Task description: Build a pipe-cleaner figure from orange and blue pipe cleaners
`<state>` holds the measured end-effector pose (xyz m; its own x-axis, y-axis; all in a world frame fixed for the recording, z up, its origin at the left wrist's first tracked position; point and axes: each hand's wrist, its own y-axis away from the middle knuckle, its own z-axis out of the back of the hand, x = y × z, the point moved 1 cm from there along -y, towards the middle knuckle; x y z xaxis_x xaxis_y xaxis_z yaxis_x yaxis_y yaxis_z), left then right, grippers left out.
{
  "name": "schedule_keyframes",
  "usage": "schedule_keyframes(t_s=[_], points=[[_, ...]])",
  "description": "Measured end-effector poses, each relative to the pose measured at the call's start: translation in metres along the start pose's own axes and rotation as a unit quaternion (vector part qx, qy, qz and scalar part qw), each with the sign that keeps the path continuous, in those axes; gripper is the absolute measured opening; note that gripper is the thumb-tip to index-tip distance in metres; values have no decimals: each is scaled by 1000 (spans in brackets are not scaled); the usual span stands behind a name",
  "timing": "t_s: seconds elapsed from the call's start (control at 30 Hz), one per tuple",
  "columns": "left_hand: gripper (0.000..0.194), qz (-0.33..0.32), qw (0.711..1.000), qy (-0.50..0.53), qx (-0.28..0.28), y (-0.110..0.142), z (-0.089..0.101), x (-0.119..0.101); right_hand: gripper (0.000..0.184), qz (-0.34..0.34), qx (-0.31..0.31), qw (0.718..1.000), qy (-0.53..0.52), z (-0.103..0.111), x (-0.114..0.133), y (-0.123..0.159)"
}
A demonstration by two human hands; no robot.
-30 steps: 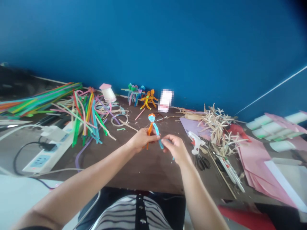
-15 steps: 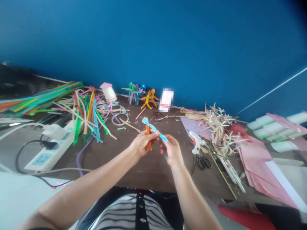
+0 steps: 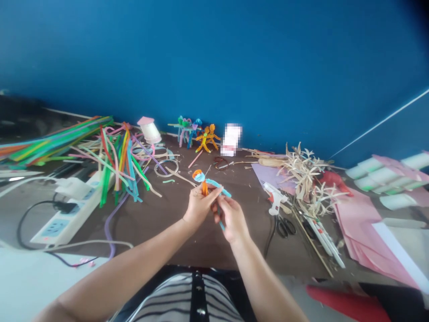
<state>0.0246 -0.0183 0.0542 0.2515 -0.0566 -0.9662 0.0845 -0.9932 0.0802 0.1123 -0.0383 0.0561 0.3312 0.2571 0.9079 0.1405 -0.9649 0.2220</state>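
Between my hands, above the middle of the table, is a small pipe cleaner figure point(image 3: 199, 175) with an orange and light blue head and an orange stem. My left hand point(image 3: 201, 203) pinches it around the orange stem below the head. A light blue pipe cleaner point(image 3: 214, 183) slants down to the right from the figure. My right hand point(image 3: 231, 217) is closed on this blue pipe cleaner, its fingertips close against the left ones. One blue end shows below the right fingers. The fingers hide where the two colours join.
Loose pipe cleaners point(image 3: 122, 161) and a power strip point(image 3: 62, 219) lie to the left. Finished pipe cleaner figures point(image 3: 208, 137) stand near the blue wall. On the right are a glue gun point(image 3: 275, 197), scissors point(image 3: 286, 227), dried husk pieces point(image 3: 303, 167) and pink paper point(image 3: 360, 232).
The right hand has moved left and slightly down, up against the left hand. The figure's head has turned, showing more orange, and the blue pipe cleaner's free length has shifted.
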Motion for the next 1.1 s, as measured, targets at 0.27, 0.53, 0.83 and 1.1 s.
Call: schedule_keyframes(t_s=[0.27, 0.53, 0.83, 1.1], points=[[15, -88, 983, -162, 0, -9, 13, -11, 24, 93, 31, 934, 344, 19, 28, 10], [18, 2, 994, -15, 111, -16, 15, -15, 17, 197, -35, 879, 432, 35, 59, 2], [22, 226, 932, 264, 107, -6, 8, 2, 27, 86, -32, 967, 236, 35, 22, -14], [25, 145, 960, 233, 62, 1, -1, 8, 33, 36, -24, 988, 151, 8, -1, 0]])
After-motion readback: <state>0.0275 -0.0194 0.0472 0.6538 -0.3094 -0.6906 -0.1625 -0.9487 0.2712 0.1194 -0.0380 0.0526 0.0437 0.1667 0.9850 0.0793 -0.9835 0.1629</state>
